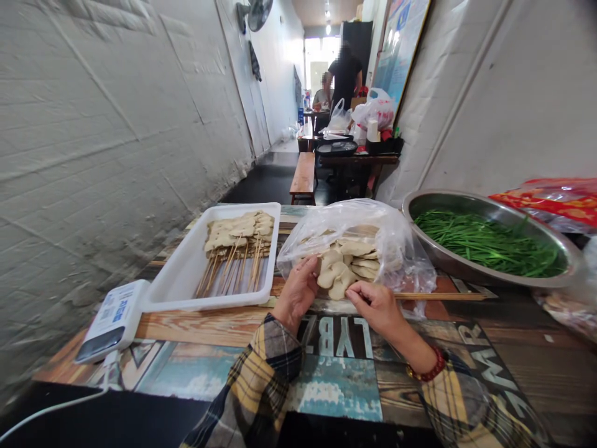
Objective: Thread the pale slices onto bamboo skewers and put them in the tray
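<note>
Between my two hands is a flat, beige, dough-like piece (pixel 336 274) with a wavy outline. The fingers of my left hand (pixel 298 291) are closed on its left edge. With thumb and forefinger, my right hand (pixel 377 305) pinches its lower right edge. Just behind, a clear plastic bag (pixel 396 233) lies open with more such pieces (pixel 366 261) inside. Thin wooden skewers (pixel 443 297) extend to the right from behind my right hand; whether it touches them is hidden. To the left, a white tray (pixel 209 304) contains skewered pieces (pixel 240 233), sticks pointing toward me.
A metal basin (pixel 466 274) of green chives (pixel 489 246) stands at right, near a red package (pixel 555 199). A white device (pixel 112 320) with a cable sits at the table's left. Beyond are a wooden bench (pixel 303 173), a cluttered table and two people (pixel 346 71).
</note>
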`<action>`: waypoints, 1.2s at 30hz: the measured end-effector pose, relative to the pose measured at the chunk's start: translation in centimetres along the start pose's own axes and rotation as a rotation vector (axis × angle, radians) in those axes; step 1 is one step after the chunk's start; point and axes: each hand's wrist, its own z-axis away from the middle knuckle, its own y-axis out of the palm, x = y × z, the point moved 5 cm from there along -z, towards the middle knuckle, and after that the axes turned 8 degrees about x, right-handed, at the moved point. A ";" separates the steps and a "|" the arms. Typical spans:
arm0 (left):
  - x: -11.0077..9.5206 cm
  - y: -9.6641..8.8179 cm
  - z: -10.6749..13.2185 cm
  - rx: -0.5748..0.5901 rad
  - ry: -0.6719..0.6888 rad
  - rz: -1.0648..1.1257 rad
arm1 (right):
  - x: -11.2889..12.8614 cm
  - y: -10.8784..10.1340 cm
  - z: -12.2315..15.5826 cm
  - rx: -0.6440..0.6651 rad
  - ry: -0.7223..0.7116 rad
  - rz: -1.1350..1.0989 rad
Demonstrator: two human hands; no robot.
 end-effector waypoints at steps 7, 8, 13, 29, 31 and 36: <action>0.6 0.7 0.2 0.083 -0.054 0.015 | 0.1 0.4 0.1 0.011 -0.011 -0.005; 0.8 1.0 0.2 0.108 -0.068 0.009 | 0.0 0.4 0.1 0.011 0.002 -0.012; 0.5 1.0 0.2 0.091 -0.037 -0.008 | -0.6 0.8 0.1 0.064 0.083 -0.075; 0.3 0.2 0.0 -0.011 0.027 -0.026 | -0.5 1.0 0.3 0.065 0.081 -0.154; 0.4 0.2 0.0 -0.016 0.022 -0.030 | -0.5 0.9 0.4 0.058 0.087 -0.163; 0.6 0.3 0.1 -0.014 0.017 -0.023 | -0.5 0.9 0.3 0.052 0.101 -0.166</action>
